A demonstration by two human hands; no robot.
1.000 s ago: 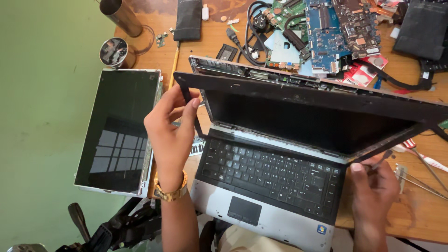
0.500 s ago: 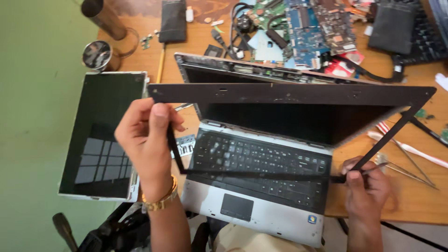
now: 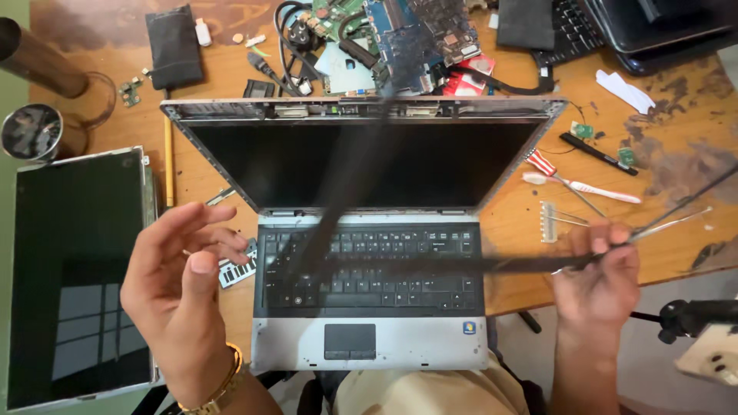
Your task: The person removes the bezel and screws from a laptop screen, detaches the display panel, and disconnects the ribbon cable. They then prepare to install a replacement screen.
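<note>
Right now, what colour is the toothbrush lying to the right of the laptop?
The toothbrush is white with pink on its handle, seen in the head view.

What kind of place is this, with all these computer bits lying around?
Probably a computer repair bench. An open silver-and-black laptop sits on the worn wooden table, a loose flat screen panel lies beside it, and bare green and blue circuit boards are piled behind.

A worn wooden table [image 3: 676, 161] carries an open grey laptop [image 3: 369, 307], a loose screen panel [image 3: 77, 277] at its left, circuit boards [image 3: 400, 34] behind, a black pouch [image 3: 174, 46], a toothbrush [image 3: 584, 187] and a black pen [image 3: 598, 154]
</note>
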